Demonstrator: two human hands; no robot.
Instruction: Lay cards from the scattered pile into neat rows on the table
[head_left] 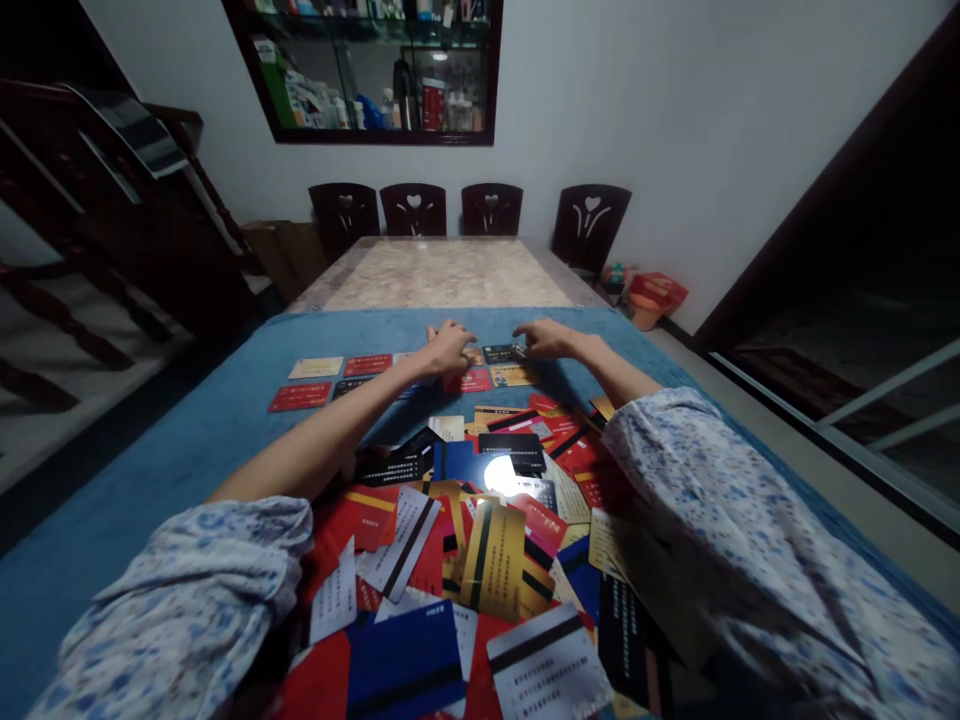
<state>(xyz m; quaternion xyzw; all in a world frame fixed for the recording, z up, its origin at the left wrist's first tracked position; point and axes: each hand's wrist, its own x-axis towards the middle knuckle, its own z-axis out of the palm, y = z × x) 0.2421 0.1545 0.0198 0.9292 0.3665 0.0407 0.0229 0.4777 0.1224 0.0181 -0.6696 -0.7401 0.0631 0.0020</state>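
Note:
Both arms reach forward over a large loose pile of cards in red, gold, blue, black and white. Beyond the pile, several cards lie in two rows on the blue cloth. My left hand is over the upper row, above a red card; its fingers are bent and partly hidden, so any hold is unclear. My right hand is at the right end of that row, its fingertips by a black card, with the index finger extended. A yellow card lies just below the black one.
The table's patterned top shows past the cloth. Dark chairs stand at its far end. A glass-shelved cabinet is set in the wall, a wooden railing is at left, and a red bag is on the floor at right.

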